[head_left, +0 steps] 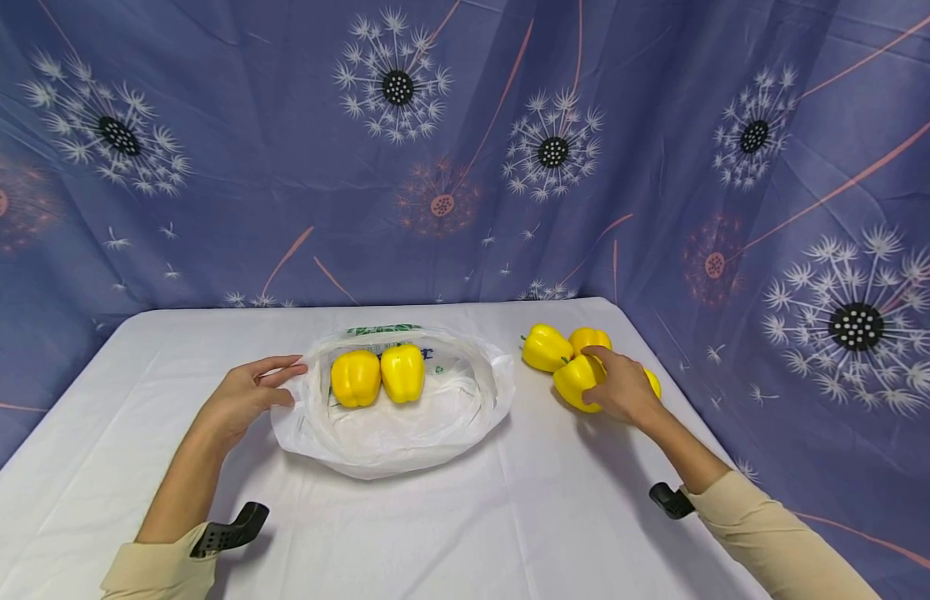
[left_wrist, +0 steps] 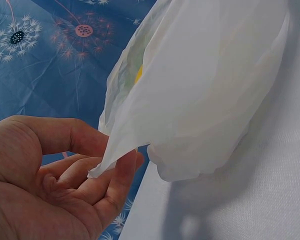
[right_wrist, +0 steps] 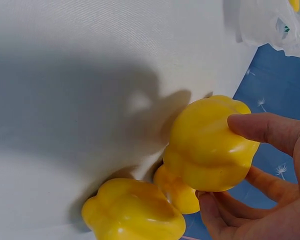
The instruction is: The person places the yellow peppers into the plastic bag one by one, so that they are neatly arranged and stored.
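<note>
Your left hand (head_left: 243,400) pinches the bag (head_left: 382,465) with two peppers (head_left: 356,379) inside; your right hand (head_left: 622,387) grips another pepper (head_left: 573,383), three others (head_left: 546,348) wait.

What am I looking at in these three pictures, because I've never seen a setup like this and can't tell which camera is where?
There's no robot here, just a person's two bare hands. The wide picture comes from a camera worn on the head, looking forward and down. The other two come from cameras worn on each wrist, so each shows one hand close up.

On the white table lies an open plastic bag with two yellow peppers inside. The left hand holds the bag's edge. To the bag's right, the right hand grips another yellow pepper between thumb and fingers, with three loose peppers close by.
</note>
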`<state>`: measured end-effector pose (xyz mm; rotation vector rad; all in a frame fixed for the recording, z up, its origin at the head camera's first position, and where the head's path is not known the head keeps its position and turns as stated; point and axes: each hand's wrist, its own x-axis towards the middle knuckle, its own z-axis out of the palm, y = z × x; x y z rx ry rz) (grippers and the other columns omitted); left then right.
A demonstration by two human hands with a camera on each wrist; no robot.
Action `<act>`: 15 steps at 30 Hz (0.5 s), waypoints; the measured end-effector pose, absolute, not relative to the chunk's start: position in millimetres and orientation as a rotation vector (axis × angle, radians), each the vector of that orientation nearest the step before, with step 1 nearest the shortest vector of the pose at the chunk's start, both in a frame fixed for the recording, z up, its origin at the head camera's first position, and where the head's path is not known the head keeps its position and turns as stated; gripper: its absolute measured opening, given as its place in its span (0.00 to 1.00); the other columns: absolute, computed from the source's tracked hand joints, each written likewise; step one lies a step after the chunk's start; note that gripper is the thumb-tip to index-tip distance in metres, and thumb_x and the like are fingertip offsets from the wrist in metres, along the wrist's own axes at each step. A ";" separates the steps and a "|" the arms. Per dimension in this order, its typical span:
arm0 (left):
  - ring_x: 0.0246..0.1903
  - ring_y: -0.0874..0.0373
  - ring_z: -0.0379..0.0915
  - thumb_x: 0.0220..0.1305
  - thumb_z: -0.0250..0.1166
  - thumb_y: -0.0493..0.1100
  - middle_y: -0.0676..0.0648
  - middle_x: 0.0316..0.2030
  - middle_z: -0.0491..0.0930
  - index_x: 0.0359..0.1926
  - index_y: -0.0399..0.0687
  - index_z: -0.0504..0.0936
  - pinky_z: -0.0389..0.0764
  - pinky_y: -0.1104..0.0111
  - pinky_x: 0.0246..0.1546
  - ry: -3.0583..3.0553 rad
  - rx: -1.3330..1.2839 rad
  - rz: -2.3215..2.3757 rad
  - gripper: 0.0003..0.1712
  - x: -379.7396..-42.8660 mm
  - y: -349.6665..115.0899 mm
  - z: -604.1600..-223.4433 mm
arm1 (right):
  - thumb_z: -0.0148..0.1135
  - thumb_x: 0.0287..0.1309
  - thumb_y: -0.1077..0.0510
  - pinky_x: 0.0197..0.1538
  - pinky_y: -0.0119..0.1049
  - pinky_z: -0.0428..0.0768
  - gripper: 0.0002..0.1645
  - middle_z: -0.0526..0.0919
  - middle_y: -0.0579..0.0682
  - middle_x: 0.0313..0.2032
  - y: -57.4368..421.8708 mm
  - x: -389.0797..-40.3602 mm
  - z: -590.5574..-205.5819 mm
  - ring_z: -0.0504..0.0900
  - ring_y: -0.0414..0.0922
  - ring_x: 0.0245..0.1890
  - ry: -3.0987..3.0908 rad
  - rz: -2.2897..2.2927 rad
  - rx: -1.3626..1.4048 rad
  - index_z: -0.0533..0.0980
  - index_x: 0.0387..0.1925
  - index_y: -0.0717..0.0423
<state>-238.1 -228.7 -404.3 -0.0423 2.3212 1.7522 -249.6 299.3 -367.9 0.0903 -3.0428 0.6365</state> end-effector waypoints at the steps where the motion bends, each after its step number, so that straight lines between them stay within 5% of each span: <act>1: 0.78 0.42 0.47 0.56 0.60 0.27 0.38 0.69 0.70 0.78 0.38 0.56 0.52 0.44 0.73 2.320 -0.041 1.753 0.47 -238.3 -228.8 -404.5 | 0.70 0.43 0.61 0.58 0.65 0.72 0.46 0.78 0.68 0.62 299.0 -249.5 -367.3 0.74 0.69 0.61 -3.041 0.634 0.091 0.70 0.68 0.61; 15: 0.78 0.40 0.47 0.54 0.61 0.28 0.37 0.69 0.71 0.77 0.37 0.58 0.51 0.41 0.74 2.348 -0.024 1.739 0.48 -236.2 -228.2 -402.5 | 0.70 0.42 0.59 0.57 0.64 0.73 0.45 0.80 0.67 0.59 296.7 -248.9 -361.5 0.76 0.70 0.58 -3.010 0.599 0.119 0.71 0.67 0.61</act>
